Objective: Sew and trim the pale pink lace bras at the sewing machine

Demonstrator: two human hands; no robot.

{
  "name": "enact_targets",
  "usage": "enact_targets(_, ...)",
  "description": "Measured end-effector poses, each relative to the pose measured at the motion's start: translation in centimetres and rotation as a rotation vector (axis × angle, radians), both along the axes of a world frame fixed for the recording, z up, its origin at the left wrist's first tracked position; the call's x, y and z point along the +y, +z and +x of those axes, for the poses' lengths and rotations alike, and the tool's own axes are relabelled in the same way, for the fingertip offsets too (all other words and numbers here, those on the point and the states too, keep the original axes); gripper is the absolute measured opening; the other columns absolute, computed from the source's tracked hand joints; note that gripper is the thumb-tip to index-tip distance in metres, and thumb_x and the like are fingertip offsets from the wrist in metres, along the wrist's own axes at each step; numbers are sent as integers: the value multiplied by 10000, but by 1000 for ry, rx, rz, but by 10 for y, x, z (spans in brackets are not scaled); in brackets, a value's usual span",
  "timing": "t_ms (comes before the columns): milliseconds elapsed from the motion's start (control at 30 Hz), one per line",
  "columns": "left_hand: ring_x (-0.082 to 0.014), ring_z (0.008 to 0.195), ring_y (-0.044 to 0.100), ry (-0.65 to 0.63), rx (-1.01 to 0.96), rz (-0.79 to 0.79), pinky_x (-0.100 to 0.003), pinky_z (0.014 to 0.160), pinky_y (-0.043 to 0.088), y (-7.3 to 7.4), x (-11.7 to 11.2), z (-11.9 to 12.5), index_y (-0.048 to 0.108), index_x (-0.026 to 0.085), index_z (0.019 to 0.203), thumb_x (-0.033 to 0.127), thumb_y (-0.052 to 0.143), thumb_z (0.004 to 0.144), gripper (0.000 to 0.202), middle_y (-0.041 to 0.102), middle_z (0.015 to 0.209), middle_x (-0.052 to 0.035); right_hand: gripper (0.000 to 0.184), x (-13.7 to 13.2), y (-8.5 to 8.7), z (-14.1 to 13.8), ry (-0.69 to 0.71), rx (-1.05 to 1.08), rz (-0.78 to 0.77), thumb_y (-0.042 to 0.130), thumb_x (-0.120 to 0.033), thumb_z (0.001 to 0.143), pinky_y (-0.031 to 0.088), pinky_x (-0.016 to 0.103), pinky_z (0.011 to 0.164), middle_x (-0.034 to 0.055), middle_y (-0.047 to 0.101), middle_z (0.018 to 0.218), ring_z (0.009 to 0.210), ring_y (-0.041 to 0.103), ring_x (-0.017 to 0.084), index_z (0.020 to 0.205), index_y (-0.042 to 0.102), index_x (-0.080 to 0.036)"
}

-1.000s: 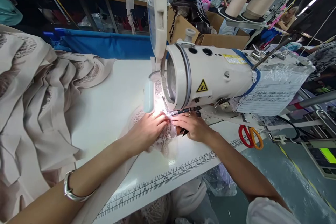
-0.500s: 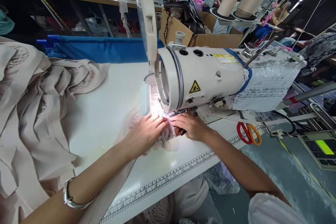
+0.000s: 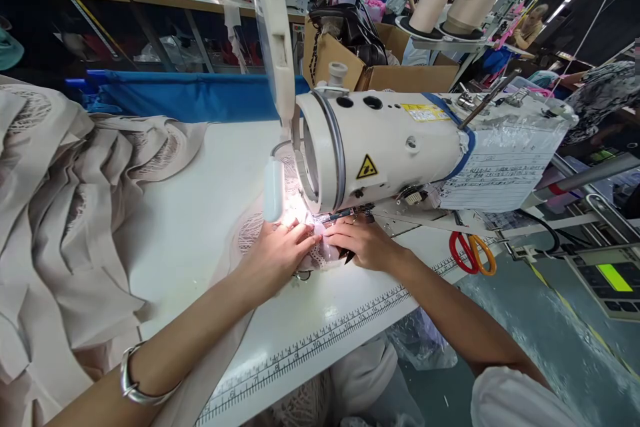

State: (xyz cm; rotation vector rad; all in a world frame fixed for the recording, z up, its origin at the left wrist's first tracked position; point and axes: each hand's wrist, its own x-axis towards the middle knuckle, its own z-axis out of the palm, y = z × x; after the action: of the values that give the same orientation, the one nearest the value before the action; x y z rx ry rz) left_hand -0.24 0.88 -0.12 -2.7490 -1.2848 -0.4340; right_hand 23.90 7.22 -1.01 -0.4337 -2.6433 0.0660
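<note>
Beige lace fabric (image 3: 250, 232) lies under the needle area of a white sewing machine (image 3: 385, 147), where a bright lamp washes out detail. My left hand (image 3: 280, 250) is closed on this fabric, its fingertips pressed together at the lit edge. From the other side, my right hand (image 3: 363, 240) also has its fingertips closed on the fabric, close under the machine head. A dark pointed tool (image 3: 349, 256) shows below my right palm; most of it is hidden. The needle and presser foot cannot be made out.
Beige lace-trimmed pieces (image 3: 65, 227) are heaped at the left of the white table (image 3: 175, 227). Red-and-orange-handled scissors (image 3: 473, 253) hang by the table's right side. A ruler strip (image 3: 310, 350) follows the front edge. Behind are a blue cloth (image 3: 190, 95) and a cardboard box (image 3: 410, 78).
The lace between my hands has shifted and bunched toward my right hand, and its lower edge has drawn up. A small round metallic part shows under my left hand. Both hands stay almost in place.
</note>
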Motion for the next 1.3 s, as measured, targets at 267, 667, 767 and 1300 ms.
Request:
enact_targets(267,-338,1163,577,36,-50,62,-520,951,377,1,-2,8,641,120,1115,155,423,1007,246,677,1192,-159,415,-2,1,0,-20,26,7,412,67,850,519,325,841,70,730,1133,1076,616,212,1045,682,-181)
enact_targets(667,-287,1025,611,-115,-19,25,-509,951,429,1,-3,8,660,128,1190,33,454,892,374,685,1065,-132,194,-1,-2,3,-23,-14,-52,546,-125,937,516,350,807,64,733,983,918,607,219,978,708,-225)
enact_targets(767,-273,1130,590,-135,-17,13,-500,1022,391,-3,-2,7,624,109,1234,5,388,909,415,680,1174,-144,202,-1,-2,3,-20,-8,-54,539,-131,937,517,362,812,60,735,968,913,612,221,975,710,-230)
enact_targets(1300,-309,1193,594,-5,-136,-117,-492,909,431,-5,14,-7,612,190,1235,49,394,914,413,668,1258,-126,430,2,-5,0,-68,19,-92,419,22,848,523,365,966,71,719,1156,1074,658,206,1117,660,-210)
